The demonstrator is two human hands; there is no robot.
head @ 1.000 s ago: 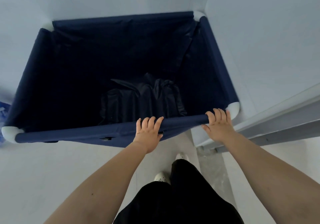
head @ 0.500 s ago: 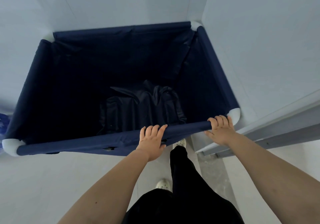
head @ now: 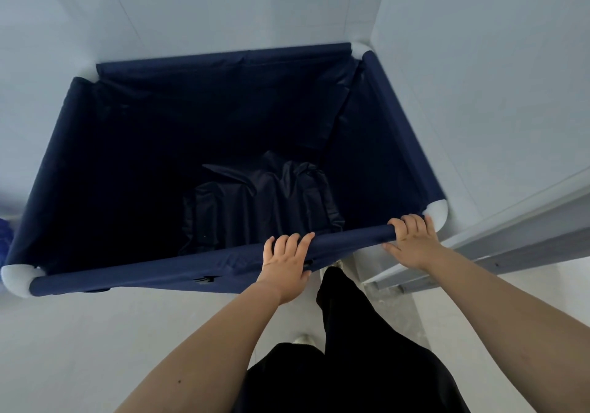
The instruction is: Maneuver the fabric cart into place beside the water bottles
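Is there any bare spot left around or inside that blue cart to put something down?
Yes: bare floor left of the arms, below the cart's near rail, and the cart's dark left half. It's tight at the far right corner against the walls; crumpled dark fabric fills the middle.

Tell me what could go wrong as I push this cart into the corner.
Your right hand grips the rail right by the cart's near right corner cap, close to the wall; fingers might get pinched. Both hands sit right of centre, left hand included, so the cart may swivel off line.
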